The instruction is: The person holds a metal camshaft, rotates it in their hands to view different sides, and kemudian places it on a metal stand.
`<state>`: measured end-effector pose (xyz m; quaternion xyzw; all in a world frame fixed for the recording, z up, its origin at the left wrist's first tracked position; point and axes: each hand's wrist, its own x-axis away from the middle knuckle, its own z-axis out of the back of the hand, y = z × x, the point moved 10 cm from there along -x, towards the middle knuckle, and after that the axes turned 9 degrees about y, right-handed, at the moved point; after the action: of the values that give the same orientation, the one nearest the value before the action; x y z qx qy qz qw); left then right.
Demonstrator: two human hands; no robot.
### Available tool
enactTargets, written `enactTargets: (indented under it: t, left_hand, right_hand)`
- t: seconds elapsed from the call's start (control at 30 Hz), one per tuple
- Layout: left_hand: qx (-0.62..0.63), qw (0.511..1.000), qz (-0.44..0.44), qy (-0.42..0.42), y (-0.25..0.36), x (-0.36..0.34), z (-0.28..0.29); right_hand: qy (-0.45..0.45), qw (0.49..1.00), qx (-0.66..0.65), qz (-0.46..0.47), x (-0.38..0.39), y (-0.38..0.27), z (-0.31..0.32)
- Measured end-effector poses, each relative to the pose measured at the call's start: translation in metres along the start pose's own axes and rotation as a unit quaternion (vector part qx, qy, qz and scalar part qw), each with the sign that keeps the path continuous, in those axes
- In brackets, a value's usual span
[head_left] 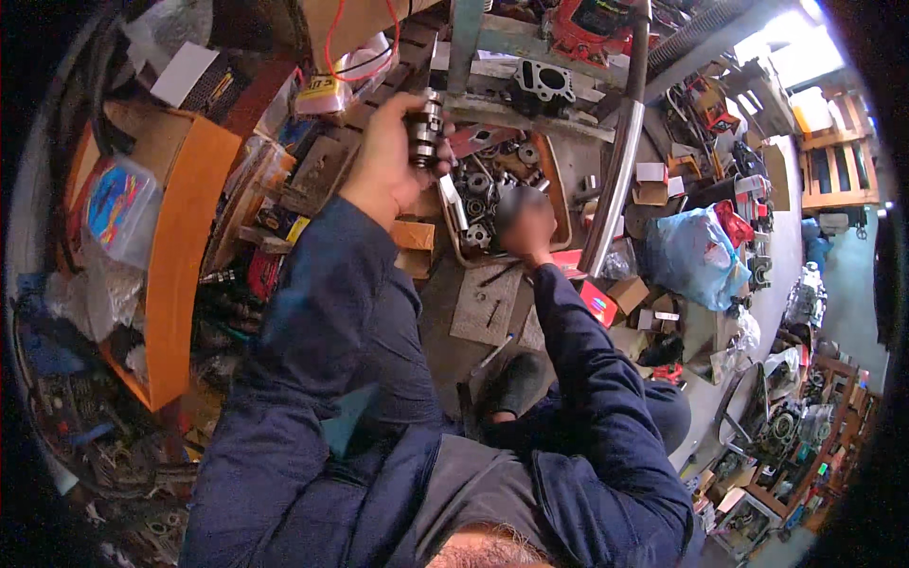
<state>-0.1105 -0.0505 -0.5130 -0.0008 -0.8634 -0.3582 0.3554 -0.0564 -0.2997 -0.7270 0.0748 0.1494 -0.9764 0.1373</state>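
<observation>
My left hand is closed round a shiny cylindrical metal part with raised lobes, held upright left of a plastic tray. The tray holds several gears, shafts and other small metal parts. My right hand is over the tray's right half, among the parts; it is blurred, so its fingers and anything in them cannot be made out. A red-and-grey flat piece lies at the tray's back left.
An engine cylinder block rests behind the tray. A metal pipe slants past its right. Cardboard with small tools lies below it. An orange cardboard box is left; a blue plastic bag and cluttered boxes are right.
</observation>
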Motion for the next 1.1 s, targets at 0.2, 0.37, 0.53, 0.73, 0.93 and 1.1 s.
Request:
enactTargets:
  t: [0.2,0.37,0.53,0.73,0.93,1.1]
  left_hand:
    - [0.042,0.996,0.036,-0.063,-0.002,-0.007,-0.01]
    - [0.063,0.995,0.03,-0.069,-0.002,0.002,-0.006]
    - [0.057,0.991,0.004,-0.12,0.002,0.017,-0.025]
    - [0.093,0.972,-0.003,-0.214,-0.004,0.022,-0.061]
    - [0.055,0.97,-0.079,-0.223,0.019,0.062,-0.052]
    - [-0.048,0.95,-0.241,-0.192,0.046,0.073,-0.043]
  right_hand:
    - [-0.052,0.972,-0.186,-0.136,-0.112,-0.013,-0.06]
    - [-0.099,0.991,0.085,0.01,-0.129,-0.097,-0.073]
    - [-0.043,0.989,0.106,0.096,-0.144,-0.109,-0.062]
    - [-0.059,0.995,0.061,0.058,-0.163,-0.083,-0.099]
    - [-0.04,0.996,-0.082,-0.011,-0.141,-0.1,-0.047]
    - [0.051,0.973,-0.219,-0.049,-0.154,-0.101,-0.024]
